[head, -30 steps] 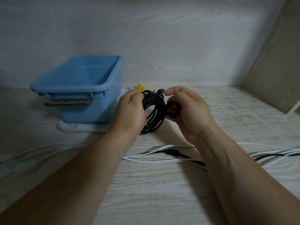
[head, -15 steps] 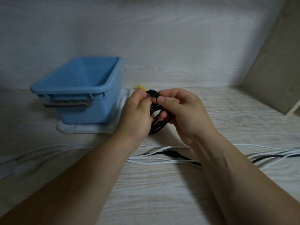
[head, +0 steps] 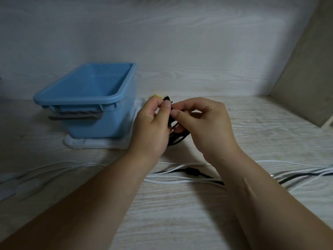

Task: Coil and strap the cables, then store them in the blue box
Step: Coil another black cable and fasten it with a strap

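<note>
While in left hand, black cable coil

Bench: pale wood-grain top, meeting a wall of the same grain at the back.
Back left: a flat white lid lies on the bench, and the blue box stands on it.
Near middle: loose white cables run left to right across the bench.
Among them: a loose black cable with a thick bead on it, running off to the right edge.
Far left: blurred white pieces at the cable ends; what they are cannot be told.
</note>
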